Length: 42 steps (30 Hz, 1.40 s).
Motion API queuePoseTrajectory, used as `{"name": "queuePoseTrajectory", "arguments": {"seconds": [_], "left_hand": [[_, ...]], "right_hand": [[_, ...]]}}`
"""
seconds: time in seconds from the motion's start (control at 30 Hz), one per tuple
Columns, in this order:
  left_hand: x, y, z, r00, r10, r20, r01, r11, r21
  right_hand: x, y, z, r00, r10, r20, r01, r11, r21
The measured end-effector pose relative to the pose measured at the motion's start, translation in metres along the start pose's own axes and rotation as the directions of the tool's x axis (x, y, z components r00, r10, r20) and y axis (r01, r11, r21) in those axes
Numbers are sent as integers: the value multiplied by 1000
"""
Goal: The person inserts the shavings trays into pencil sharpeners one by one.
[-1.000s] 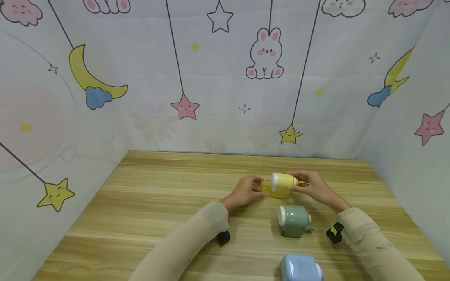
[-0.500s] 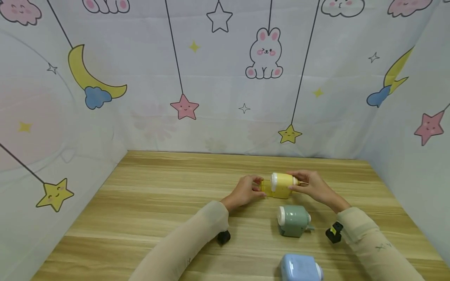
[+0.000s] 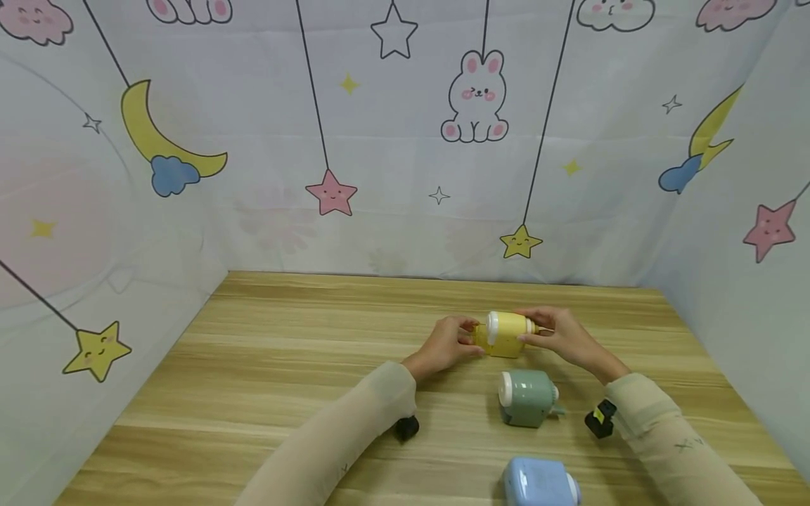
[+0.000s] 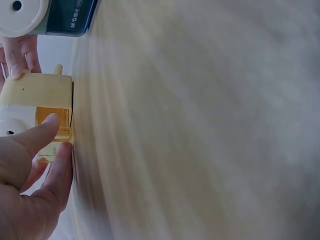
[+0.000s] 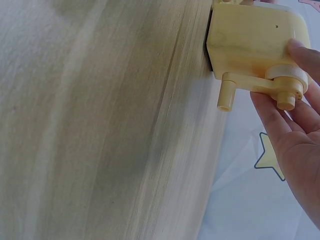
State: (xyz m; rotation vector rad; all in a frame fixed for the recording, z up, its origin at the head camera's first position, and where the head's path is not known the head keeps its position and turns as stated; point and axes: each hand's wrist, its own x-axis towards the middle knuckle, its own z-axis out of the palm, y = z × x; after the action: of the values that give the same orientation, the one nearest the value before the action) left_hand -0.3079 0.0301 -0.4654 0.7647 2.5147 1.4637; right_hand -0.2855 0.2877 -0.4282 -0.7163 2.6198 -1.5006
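Observation:
A yellow crank pencil sharpener (image 3: 510, 337) with a white front ring stands on the table, its crank (image 5: 250, 82) towards the right. From its left end sticks out a see-through amber shavings drawer (image 4: 61, 117), partly pulled out of the body. My left hand (image 3: 446, 344) pinches this drawer, the thumb on one side and fingers on the other. At the crank end my right hand (image 3: 566, 339) grips the sharpener's body between thumb and fingers. The left wrist view shows the drawer partly covered by the left thumb.
A green crank sharpener (image 3: 530, 398) stands just in front of the yellow one, between the forearms. Nearer still is a blue sharpener (image 3: 541, 483), cut off by the frame's bottom edge. A printed cloth wall (image 3: 392, 140) rises behind the wooden table (image 3: 304, 330).
My left hand has moved slightly right, and less of the amber drawer shows outside the sharpener. The right hand and the sharpener's body stay almost where they were.

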Motion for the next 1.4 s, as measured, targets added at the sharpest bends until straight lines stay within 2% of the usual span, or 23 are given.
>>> {"name": "queuePoseTrajectory", "arguments": {"seconds": [0.7,0.9,1.4], "left_hand": [[1,-3,0,1000,7,-23,-8,1000,-4],[4,-6,4,1000,1,-25,-1,1000,-12],[3,-4,4,1000,-3,-28,3,1000,11]], "right_hand": [[4,1,1,1000,-5,6,6,1000,-13],[2,1,1,1000,6,15,-6,1000,-13],[2,3,1,1000,-10,21,10,1000,2]]}}
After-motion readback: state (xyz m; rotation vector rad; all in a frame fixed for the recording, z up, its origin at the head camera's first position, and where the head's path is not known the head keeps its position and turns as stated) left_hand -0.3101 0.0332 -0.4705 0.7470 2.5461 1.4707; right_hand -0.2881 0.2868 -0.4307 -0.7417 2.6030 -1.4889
